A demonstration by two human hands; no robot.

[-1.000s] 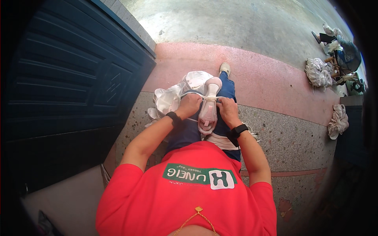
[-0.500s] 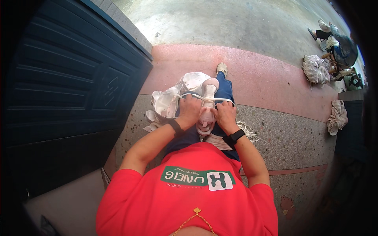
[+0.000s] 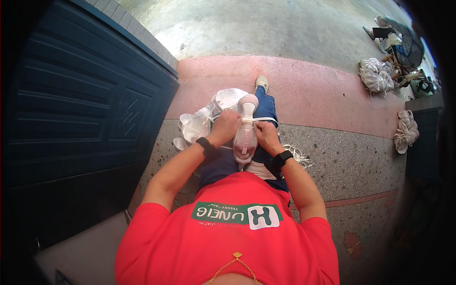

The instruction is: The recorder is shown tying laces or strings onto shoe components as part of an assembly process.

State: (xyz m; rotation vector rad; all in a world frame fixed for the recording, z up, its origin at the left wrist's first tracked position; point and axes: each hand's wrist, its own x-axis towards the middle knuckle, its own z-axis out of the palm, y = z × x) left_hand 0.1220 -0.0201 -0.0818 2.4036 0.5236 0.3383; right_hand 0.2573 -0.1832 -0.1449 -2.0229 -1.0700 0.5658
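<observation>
A white and pale pink sneaker (image 3: 244,140) rests across my lap, its toe toward me and its sole end pointing away. A white shoelace (image 3: 265,118) crosses its middle and stretches out to both sides. My left hand (image 3: 226,127) is closed on the lace at the left of the shoe. On the right edge, my right hand (image 3: 267,136) pinches the lace with bent fingers. The exact fingertip grip of the left hand is hidden by its back. More white shoes (image 3: 194,126) are piled beside my left knee.
A dark blue metal door (image 3: 90,109) stands close on my left. Loose white laces (image 3: 299,156) hang by my right thigh. Bundles of pale shoes (image 3: 375,76) lie at the far right, with another bundle (image 3: 406,132) nearer. A person's legs (image 3: 385,33) show beyond.
My hands have drawn the lace in closer around the shoe's middle, with the left hand turned more over it. The whole view has shifted slightly.
</observation>
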